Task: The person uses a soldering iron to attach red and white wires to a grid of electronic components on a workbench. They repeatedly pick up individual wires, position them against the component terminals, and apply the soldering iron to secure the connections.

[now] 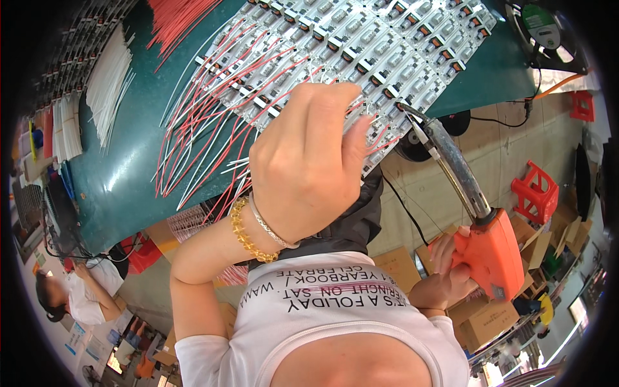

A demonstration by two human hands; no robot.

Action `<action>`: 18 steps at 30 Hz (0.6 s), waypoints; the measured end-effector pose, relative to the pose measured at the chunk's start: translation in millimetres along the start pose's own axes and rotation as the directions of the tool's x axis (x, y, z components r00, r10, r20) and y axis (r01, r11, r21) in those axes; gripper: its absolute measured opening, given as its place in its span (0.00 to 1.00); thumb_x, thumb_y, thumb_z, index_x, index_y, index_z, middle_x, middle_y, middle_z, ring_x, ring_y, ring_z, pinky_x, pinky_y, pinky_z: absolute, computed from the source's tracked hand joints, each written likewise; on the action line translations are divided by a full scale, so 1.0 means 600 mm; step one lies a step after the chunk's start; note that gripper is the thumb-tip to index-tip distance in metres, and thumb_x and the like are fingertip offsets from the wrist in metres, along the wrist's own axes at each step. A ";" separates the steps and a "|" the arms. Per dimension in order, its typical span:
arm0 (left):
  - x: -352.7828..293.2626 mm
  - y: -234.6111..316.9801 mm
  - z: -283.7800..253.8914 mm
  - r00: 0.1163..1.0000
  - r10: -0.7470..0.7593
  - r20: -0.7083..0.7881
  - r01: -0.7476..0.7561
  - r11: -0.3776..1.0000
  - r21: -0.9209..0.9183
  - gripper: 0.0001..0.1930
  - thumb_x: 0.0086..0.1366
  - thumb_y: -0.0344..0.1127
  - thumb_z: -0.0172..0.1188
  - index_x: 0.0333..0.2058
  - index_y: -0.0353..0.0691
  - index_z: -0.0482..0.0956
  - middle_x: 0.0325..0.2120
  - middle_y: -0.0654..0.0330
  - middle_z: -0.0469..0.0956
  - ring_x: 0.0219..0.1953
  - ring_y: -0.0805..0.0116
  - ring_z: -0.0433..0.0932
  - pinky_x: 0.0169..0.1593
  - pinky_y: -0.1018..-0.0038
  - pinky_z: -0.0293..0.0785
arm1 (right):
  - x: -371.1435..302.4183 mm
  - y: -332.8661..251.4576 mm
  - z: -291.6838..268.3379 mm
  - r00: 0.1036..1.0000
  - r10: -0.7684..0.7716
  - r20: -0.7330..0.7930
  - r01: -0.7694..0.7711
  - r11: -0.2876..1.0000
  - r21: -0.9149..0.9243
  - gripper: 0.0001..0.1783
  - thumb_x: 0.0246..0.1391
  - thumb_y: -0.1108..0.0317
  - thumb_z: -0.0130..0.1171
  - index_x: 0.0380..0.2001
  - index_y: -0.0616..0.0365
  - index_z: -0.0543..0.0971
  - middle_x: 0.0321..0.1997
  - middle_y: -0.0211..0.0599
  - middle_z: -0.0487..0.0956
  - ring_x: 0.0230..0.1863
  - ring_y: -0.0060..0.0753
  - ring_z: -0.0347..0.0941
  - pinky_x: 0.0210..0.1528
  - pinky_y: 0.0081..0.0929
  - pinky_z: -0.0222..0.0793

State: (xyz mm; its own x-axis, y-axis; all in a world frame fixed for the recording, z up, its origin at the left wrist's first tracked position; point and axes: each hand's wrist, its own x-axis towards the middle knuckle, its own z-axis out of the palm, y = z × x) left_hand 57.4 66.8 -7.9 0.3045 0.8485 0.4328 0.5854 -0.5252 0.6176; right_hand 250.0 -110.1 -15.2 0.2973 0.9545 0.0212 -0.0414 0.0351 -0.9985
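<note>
My left hand point(303, 155) is bent over a large panel of small white circuit boards point(351, 26), thumb and fingers drawn together in a pinch. Whatever sits between those fingertips is hidden. Red and white wires point(193, 142) trail off the panel's left part, some passing close to my left hand. My right hand point(448, 261) is wrapped round the handle of an orange soldering gun point(493, 255). Its metal barrel and solder guide tube point up to the panel's right edge, with the tip point(403, 106) at the boards right of my left thumb.
The green table point(148, 193) carries bundles of red wires point(177, 22) and white wires point(109, 84). A fan point(548, 39) stands at the far right. Red stools point(535, 192) and cardboard boxes point(487, 322) are on the floor. Another person point(87, 290) sits at the left.
</note>
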 end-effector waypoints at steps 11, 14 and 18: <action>0.007 0.002 -0.012 1.000 0.017 0.006 -0.017 0.987 0.158 0.07 0.50 0.21 0.63 0.28 0.37 0.77 0.31 0.57 0.75 0.33 0.58 0.73 0.38 0.68 0.68 | -0.016 0.006 -0.004 0.999 -0.018 -0.041 0.020 0.998 0.059 0.39 0.56 0.44 0.56 0.55 0.70 0.63 0.11 0.22 0.65 0.11 0.18 0.58 0.18 0.20 0.57; 0.003 0.024 -0.003 0.997 0.061 0.054 -0.064 0.997 0.046 0.07 0.47 0.23 0.66 0.26 0.39 0.78 0.33 0.59 0.75 0.37 0.59 0.71 0.43 0.67 0.65 | -0.022 -0.001 -0.008 0.999 -0.032 -0.035 0.033 0.999 0.022 0.39 0.57 0.44 0.56 0.56 0.70 0.63 0.12 0.22 0.65 0.11 0.18 0.58 0.18 0.20 0.57; -0.008 0.025 0.017 0.995 0.044 0.093 -0.053 0.994 0.095 0.08 0.44 0.25 0.67 0.24 0.41 0.77 0.32 0.62 0.76 0.39 0.59 0.70 0.43 0.66 0.62 | -0.043 0.005 -0.011 0.981 0.041 -0.188 -0.064 0.991 -0.118 0.36 0.46 0.36 0.60 0.34 0.61 0.65 0.17 0.24 0.67 0.16 0.20 0.61 0.21 0.21 0.57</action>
State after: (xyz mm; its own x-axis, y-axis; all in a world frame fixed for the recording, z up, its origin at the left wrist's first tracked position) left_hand 72.2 55.6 -7.2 0.3984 0.8269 0.3967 0.6372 -0.5607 0.5287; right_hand 248.2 -136.6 -18.8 0.4692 0.8826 -0.0298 0.0522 -0.0614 -0.9967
